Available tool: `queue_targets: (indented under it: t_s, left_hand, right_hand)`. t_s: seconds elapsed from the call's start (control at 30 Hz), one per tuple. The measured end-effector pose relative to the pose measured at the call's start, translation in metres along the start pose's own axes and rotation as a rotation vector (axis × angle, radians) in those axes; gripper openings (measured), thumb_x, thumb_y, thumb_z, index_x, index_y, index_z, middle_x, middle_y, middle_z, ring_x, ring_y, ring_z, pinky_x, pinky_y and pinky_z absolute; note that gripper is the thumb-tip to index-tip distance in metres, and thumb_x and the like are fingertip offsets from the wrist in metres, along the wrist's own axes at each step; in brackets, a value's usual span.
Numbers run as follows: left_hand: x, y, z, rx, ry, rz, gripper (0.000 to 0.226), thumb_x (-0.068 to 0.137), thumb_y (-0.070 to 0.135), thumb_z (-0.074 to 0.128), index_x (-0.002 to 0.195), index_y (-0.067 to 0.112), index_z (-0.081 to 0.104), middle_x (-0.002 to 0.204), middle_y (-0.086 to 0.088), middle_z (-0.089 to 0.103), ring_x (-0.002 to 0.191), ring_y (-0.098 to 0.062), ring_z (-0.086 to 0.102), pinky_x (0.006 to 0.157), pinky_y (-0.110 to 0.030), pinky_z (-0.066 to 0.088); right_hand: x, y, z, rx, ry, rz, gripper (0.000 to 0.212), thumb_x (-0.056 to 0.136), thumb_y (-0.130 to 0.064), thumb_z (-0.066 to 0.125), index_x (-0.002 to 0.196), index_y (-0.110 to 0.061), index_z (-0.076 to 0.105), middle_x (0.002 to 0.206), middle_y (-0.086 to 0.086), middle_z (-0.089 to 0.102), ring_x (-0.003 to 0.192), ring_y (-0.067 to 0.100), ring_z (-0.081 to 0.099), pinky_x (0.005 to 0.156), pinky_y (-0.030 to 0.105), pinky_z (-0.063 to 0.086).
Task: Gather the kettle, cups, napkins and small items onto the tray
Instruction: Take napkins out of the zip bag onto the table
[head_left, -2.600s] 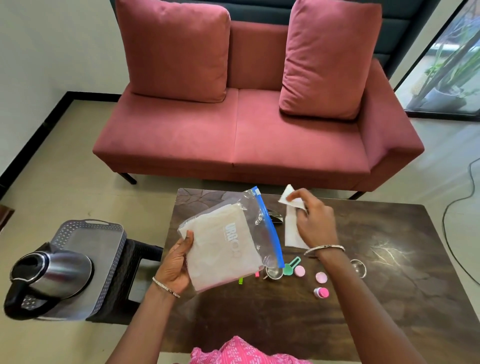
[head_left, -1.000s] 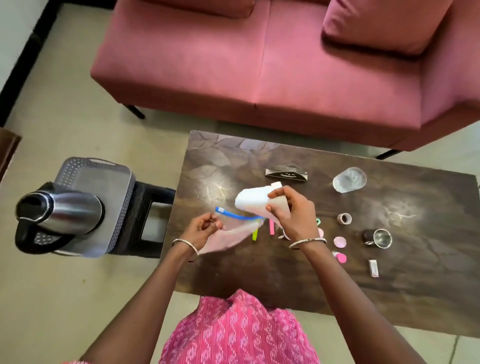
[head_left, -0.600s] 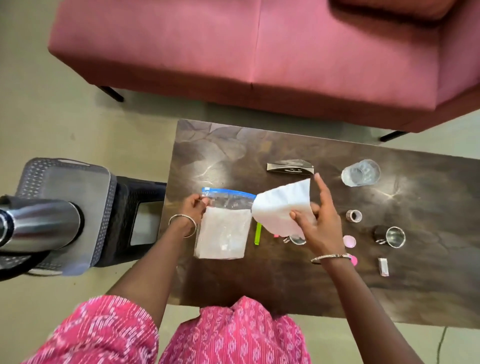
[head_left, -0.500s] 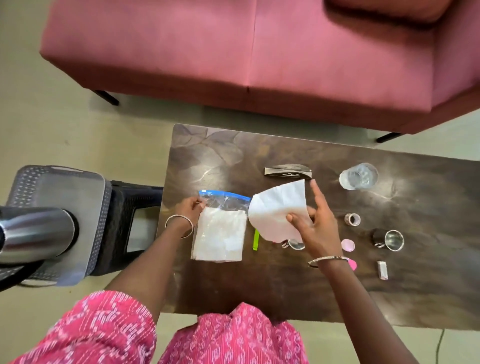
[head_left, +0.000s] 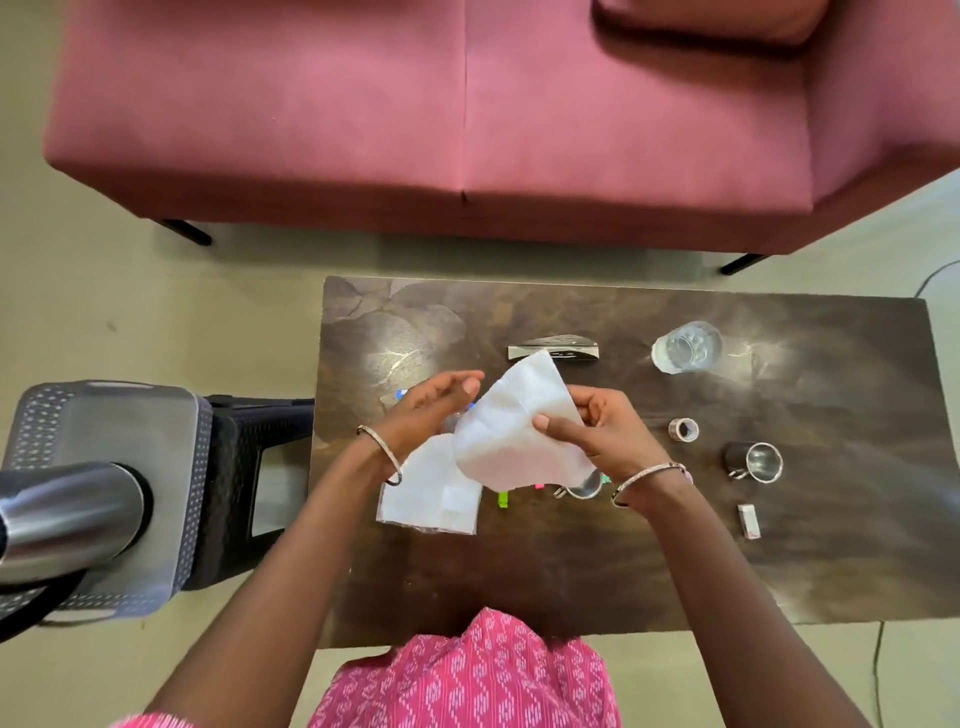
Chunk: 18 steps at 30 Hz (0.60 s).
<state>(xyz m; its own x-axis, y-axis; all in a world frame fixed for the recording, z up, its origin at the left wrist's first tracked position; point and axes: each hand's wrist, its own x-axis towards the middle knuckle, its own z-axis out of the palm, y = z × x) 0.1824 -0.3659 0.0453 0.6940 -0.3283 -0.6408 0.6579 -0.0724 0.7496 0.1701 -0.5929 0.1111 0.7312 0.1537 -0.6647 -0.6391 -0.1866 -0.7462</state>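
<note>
Only the kettle (head_left: 67, 514) stands on the tray (head_left: 104, 410). The right hand (head_left: 597, 436) pinches a loose napkin (head_left: 514, 431) above the table (head_left: 623, 571), with the left hand (head_left: 431, 410) open beside it. The napkin bag (head_left: 431, 499), steel cups (head_left: 756, 462) and glass (head_left: 685, 345) are not yet gathered.

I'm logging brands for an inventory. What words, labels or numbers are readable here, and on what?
No text reads clearly.
Silver packet: dark marks, too blurred to read.
Zip bag of napkins: no print legible.
Small white box: too small to read.
Napkin: blank.
</note>
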Motion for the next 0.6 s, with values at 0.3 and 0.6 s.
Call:
queue_targets:
  t_s: [0.3, 0.6]
  left_hand:
    - [-0.024, 0.004, -0.007, -0.217, -0.141, -0.08, 0.035, 0.082, 0.025, 0.069, 0.112, 0.008, 0.07, 0.106, -0.009, 0.072, 0.094, -0.02, 0.067, 0.085, -0.032, 0.058]
    - [-0.063, 0.004, 0.008, -0.161, 0.161, 0.142, 0.023, 0.081, 0.019, 0.074, 0.103, 0.016, 0.068, 0.092, -0.003, 0.077, 0.081, -0.017, 0.074, 0.059, -0.026, 0.057]
  right_hand:
    - [-0.02, 0.004, -0.023, 0.292, -0.021, 0.008, 0.029, 0.082, -0.015, 0.076, 0.108, -0.003, 0.073, 0.105, 0.018, 0.075, 0.084, 0.026, 0.073, 0.074, 0.037, 0.06]
    - [-0.052, 0.057, -0.018, 0.345, 0.042, 0.104, 0.052, 0.072, 0.005, 0.08, 0.12, -0.002, 0.062, 0.105, 0.018, 0.076, 0.089, 0.031, 0.07, 0.076, 0.04, 0.057]
